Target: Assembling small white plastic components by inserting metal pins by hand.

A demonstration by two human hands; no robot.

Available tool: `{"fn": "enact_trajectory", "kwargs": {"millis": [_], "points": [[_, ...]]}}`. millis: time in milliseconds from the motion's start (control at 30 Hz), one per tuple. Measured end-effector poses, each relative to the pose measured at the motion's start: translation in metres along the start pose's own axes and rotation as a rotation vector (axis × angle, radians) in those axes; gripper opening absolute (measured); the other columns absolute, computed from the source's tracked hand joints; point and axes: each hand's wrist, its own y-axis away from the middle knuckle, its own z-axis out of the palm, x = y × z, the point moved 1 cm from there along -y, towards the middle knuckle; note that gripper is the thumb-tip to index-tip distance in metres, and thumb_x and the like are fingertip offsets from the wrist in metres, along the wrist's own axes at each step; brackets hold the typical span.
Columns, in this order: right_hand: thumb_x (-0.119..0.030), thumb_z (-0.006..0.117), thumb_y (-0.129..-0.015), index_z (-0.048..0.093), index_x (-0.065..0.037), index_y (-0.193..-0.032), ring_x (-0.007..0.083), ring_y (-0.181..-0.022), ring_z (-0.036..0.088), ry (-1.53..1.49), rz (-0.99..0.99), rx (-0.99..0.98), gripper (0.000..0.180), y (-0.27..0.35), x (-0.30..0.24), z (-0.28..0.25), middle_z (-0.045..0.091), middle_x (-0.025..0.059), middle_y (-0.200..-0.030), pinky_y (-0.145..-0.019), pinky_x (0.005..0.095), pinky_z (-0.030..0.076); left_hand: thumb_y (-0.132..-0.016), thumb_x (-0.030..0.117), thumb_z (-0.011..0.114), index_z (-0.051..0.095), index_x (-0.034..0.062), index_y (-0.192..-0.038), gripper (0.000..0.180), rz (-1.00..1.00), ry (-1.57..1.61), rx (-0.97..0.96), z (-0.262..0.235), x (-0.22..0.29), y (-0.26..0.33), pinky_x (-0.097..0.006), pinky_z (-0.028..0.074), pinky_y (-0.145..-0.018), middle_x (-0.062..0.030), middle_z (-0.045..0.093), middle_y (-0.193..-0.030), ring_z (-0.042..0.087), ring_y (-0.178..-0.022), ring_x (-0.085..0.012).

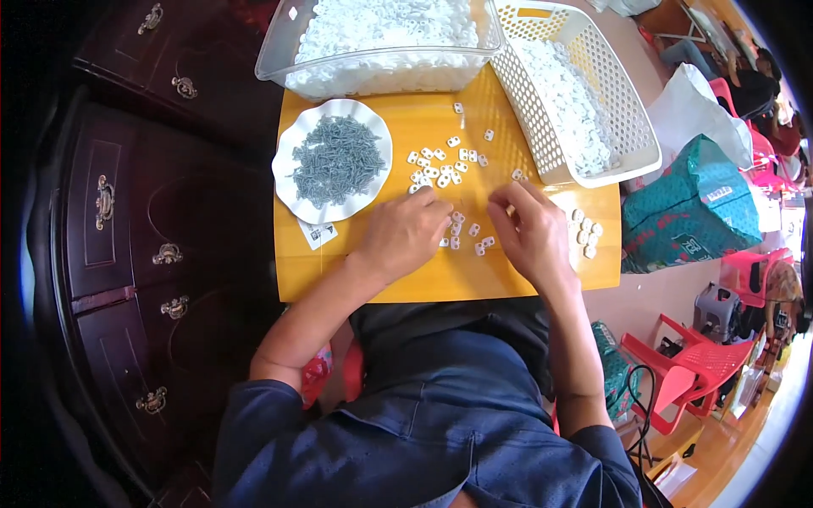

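Small white two-holed plastic pieces lie loosely grouped in the middle of the yellow table. My left hand rests low over the near side of this group, its fingers curled; what they hold, if anything, is hidden. A few more pieces lie between my two hands. My right hand is closed, with thumb and fingers bent together, and I cannot make out anything between them. One white piece sits just beyond its fingertips. To its right is a cluster of whitish pieces.
A scalloped white plate heaped with grey screws stands at left. Behind are a clear bin and a white perforated basket, both filled with white pieces. Dark drawers flank the table's left; a green bag stands right.
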Motion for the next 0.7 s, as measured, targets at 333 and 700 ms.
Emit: {"fn": "enact_trajectory", "kwargs": {"millis": [333, 700], "points": [[-0.008, 0.071, -0.089, 0.074, -0.006, -0.100, 0.0369, -0.083, 0.071, 0.060, -0.171, -0.108, 0.012, -0.044, 0.014, 0.039, 0.071, 0.0138, -0.095, -0.074, 0.0443, 0.057, -0.087, 0.015, 0.074, 0.070, 0.0093, -0.088, 0.007, 0.032, -0.096, -0.019, 0.009, -0.002, -0.002, -0.045, 0.055, -0.064, -0.0091, 0.063, -0.083, 0.068, -0.075, -0.0318], [-0.018, 0.073, -0.089, 0.069, -0.008, -0.091, 0.0368, -0.077, 0.071, -0.007, -0.050, -0.115, 0.010, 0.005, 0.016, 0.044, 0.069, 0.0128, -0.087, -0.066, 0.0466, 0.058, -0.091, 0.016, 0.069, 0.063, 0.0041, -0.088, 0.013, -0.006, -0.206, -0.121, 0.007, 0.001, -0.008, -0.050, 0.057, -0.068, -0.0149, 0.066, -0.087, 0.070, -0.078, -0.0384]]}}
